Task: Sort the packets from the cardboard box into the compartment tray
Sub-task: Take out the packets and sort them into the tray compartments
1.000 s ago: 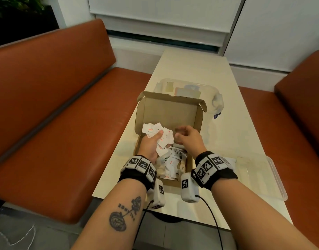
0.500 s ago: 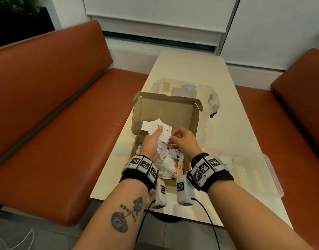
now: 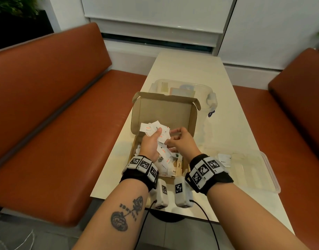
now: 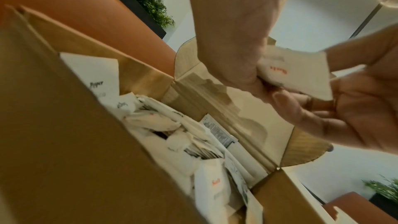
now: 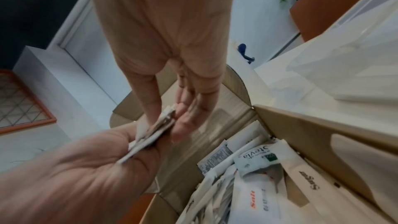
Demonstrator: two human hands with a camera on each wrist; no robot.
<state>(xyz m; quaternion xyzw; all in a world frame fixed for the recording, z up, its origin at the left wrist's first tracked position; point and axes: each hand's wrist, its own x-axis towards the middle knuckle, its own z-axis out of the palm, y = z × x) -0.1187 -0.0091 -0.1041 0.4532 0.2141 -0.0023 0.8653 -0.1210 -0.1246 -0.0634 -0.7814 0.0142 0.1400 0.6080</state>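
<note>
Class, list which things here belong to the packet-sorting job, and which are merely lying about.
Belong to the job:
cardboard box
packets held in left hand
loose packets in box
compartment tray
left hand
right hand

Lying about:
clear lidded tub
orange benches
plant

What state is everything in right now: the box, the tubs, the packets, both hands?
Cardboard box: lid flipped up, many packets inside.
Left hand: holds a fan of packets above the box.
Right hand: fingertips pinching that fan.
Clear tray: open, one pepper packet inside.
Clear tub behind box: open.
</note>
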